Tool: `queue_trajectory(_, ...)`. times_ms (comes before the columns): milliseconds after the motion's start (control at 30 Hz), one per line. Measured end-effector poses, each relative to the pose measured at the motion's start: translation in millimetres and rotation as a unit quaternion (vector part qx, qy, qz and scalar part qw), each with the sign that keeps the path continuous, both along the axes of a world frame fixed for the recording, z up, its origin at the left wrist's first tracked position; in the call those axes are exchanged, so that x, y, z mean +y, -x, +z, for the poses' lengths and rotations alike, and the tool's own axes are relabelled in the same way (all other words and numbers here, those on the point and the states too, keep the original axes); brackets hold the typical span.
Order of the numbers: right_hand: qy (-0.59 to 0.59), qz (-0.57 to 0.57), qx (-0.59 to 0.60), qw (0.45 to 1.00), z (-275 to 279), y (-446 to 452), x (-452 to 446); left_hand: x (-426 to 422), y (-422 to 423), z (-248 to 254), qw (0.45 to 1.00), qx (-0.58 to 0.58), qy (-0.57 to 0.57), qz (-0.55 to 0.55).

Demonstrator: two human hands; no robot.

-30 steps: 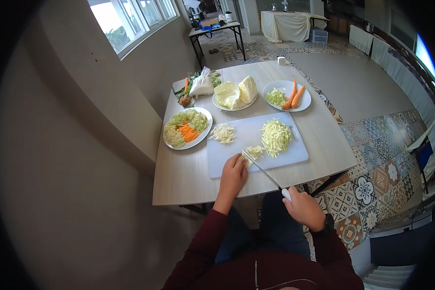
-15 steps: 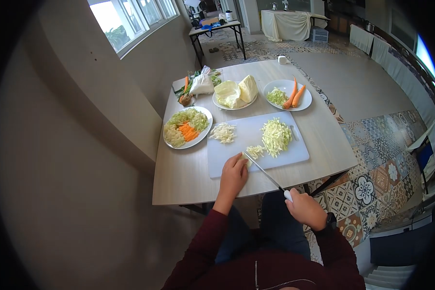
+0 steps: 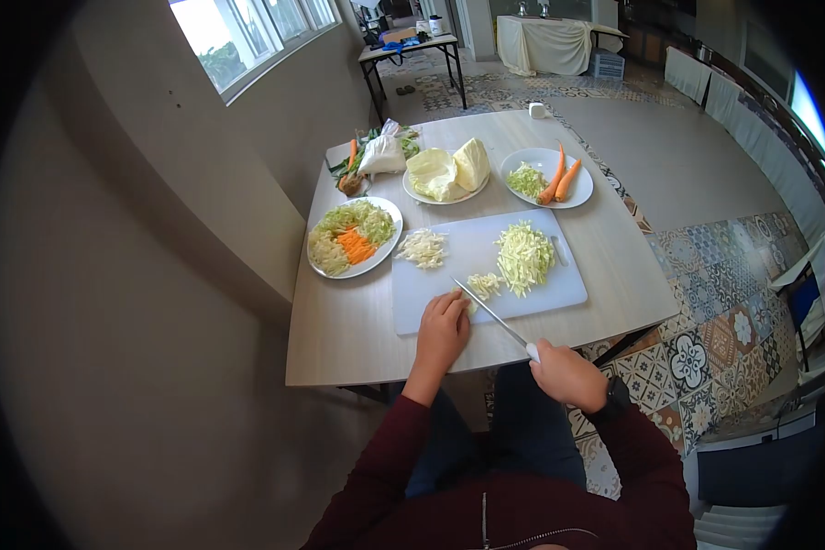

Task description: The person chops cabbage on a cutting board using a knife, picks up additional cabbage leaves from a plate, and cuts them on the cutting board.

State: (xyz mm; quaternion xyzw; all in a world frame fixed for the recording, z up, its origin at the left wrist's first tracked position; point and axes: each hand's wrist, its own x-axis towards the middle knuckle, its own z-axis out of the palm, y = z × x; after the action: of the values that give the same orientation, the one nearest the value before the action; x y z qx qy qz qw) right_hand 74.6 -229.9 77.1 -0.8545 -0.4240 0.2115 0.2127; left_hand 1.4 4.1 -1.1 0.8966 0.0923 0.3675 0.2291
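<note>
Two bare hands work at the near edge of one white cutting board (image 3: 467,236); take its middle as the clock's centre, twelve pointing away from the person. The left hand (image 3: 443,323), at seven, has its fingers bunched and bent, holding down one pale piece (image 3: 469,308), mostly hidden beneath them. The right hand (image 3: 566,376), at five, is wrapped round the white handle of one knife (image 3: 499,319); its narrow blade slants toward ten, between the left fingers and the nearest cuttings.

Three piles lie on the board: a small, creamy heap (image 3: 483,286) at six, just beside the blade; loose whitish strips (image 3: 423,248) between nine and ten; and the largest, pale green shreds (image 3: 525,259), between two and three.

Three white plates stand round it. The left plate (image 3: 396,244), between nine and ten, carries pale green shreds with one patch of orange strips. The middle plate (image 3: 419,199), at eleven, bears large, cupped cabbage pieces (image 3: 447,172). The right plate (image 3: 573,203), at one, has two whole carrots (image 3: 561,176) beside one heap of green shreds (image 3: 526,181).

Between ten and eleven, one white bag (image 3: 382,157) partly blocks a bundle of greens (image 3: 411,145), with one more carrot (image 3: 353,153) alongside. One small white box (image 3: 536,111) sits past twelve, at the table's (image 3: 339,344) far edge.
</note>
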Motion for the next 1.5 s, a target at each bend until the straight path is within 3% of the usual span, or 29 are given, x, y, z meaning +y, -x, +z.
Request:
queue_trajectory(233, -0.005, -0.014, -0.011, 1.0, -6.4, -2.3, 18.6, -1.1, 1.5, 2.6, 1.0, 0.01, 0.015, -0.004)
queue_trajectory(1067, 0.067, -0.063, 0.0, 0.996, 23.8, 31.8, -56.5, -3.0, 2.8, 3.1, 0.999, 0.002, 0.028, 0.032)
queue_trajectory(1500, 0.011, -0.06, -0.05, 0.997, 0.1, 19.0, -22.2, 0.5, 2.1, -0.6, 0.999, 0.01, 0.022, 0.03)
